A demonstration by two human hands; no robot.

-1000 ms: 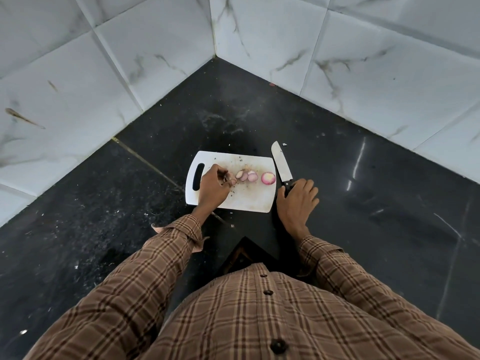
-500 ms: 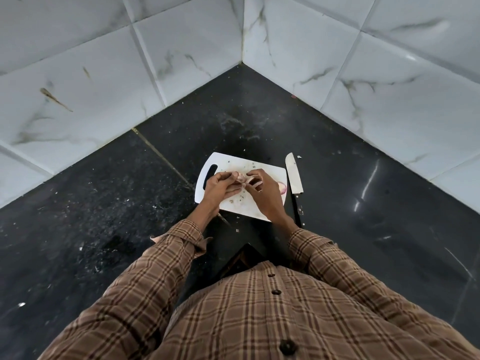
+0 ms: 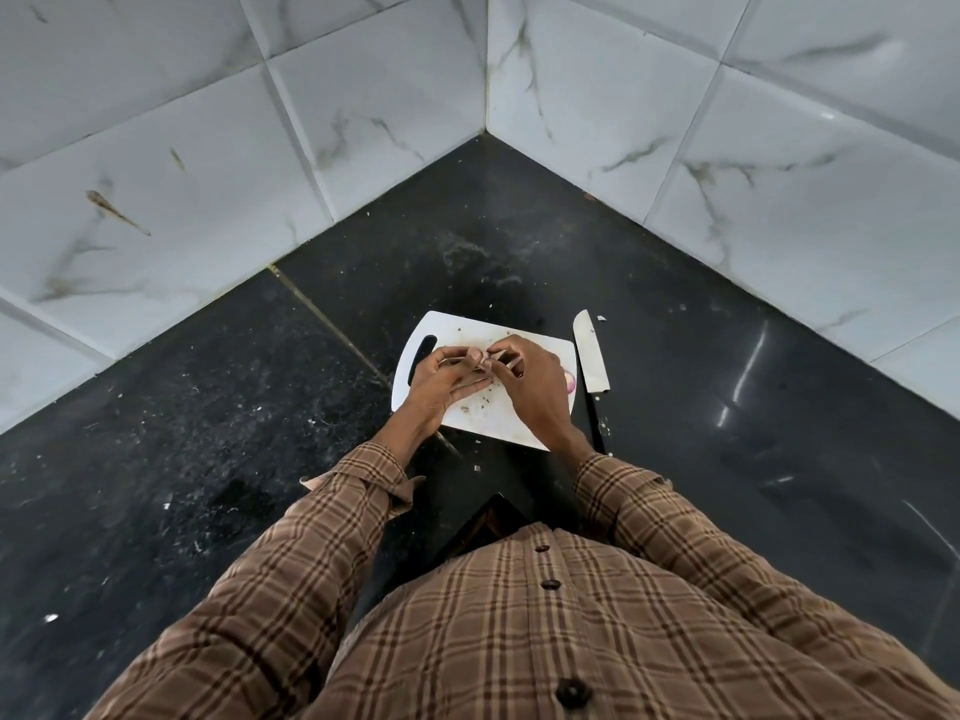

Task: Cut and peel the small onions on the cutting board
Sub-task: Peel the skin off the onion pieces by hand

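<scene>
A white cutting board (image 3: 483,418) lies on the black counter in front of me. Both hands meet over its middle. My left hand (image 3: 447,379) and my right hand (image 3: 530,379) pinch a small onion piece (image 3: 487,362) between their fingertips; it is mostly hidden by the fingers. A purple onion half (image 3: 570,380) shows at the board's right edge, just past my right hand. The knife (image 3: 589,353) lies on the counter beside the board's right side, blade pointing away from me. Small peel scraps dot the board.
The black stone counter (image 3: 208,433) runs into a corner of white marbled wall tiles (image 3: 363,122). Crumbs and peel bits are scattered on the counter. The counter's near edge is cut into a notch right in front of my body.
My right hand let go of the knife handle and came over to the board, joining my left hand on the onion piece. The knife stays on the counter.
</scene>
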